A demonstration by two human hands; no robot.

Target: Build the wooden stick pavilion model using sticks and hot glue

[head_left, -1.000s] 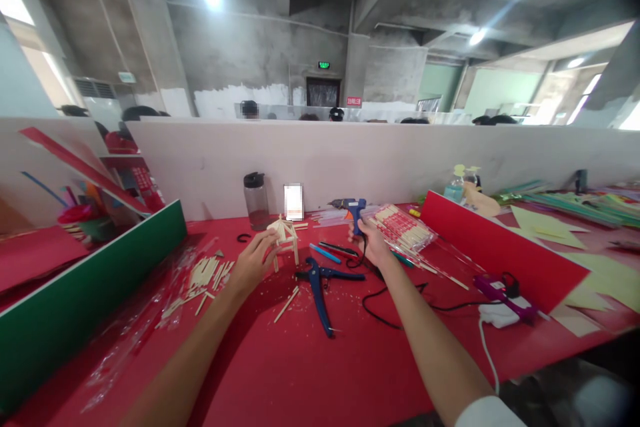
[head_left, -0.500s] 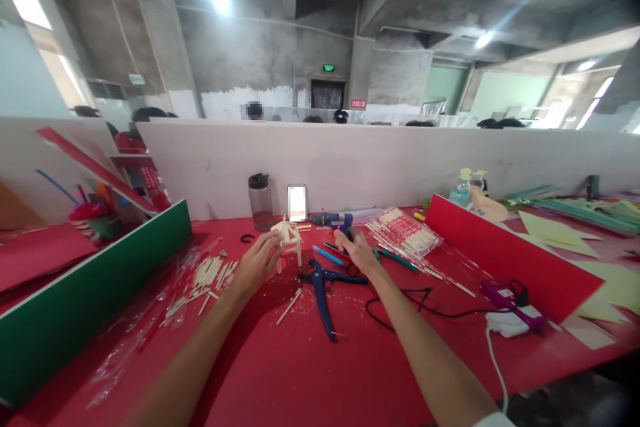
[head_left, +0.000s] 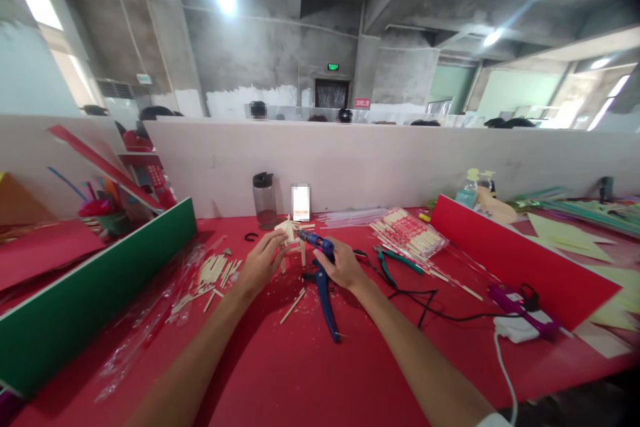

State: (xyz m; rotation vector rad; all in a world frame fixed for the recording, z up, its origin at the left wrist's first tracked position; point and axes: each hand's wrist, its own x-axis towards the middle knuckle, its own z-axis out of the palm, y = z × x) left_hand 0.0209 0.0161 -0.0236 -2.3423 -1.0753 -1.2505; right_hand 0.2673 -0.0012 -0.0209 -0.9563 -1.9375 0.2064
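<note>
My right hand [head_left: 345, 267] is wrapped round a blue hot glue gun [head_left: 318, 242]. Its nozzle points left, at the upper part of a small model made of wooden sticks [head_left: 302, 253]. The fingers of my left hand [head_left: 263, 259] are closed on the model's left side; the fingertips are partly hidden. Below my right hand lies a blue ratchet cutter [head_left: 326, 307], its upper part covered by the hand. A loose stick [head_left: 293, 307] rests left of the cutter, among small scraps. Further left is a pile of cut sticks [head_left: 214, 269].
A dark bottle [head_left: 264, 203] and a phone [head_left: 301, 203] stand at the back panel. Green-handled pliers [head_left: 400, 260] and packed sticks [head_left: 410, 230] lie right, near a black cord [head_left: 450, 311] running to a purple power strip [head_left: 523, 310]. Green [head_left: 105, 293] and red [head_left: 520, 260] boards flank the workspace.
My right hand has lifted the glue gun from the back of the table and brought it left and nearer, nozzle to the stick model. My left hand stays at the model.
</note>
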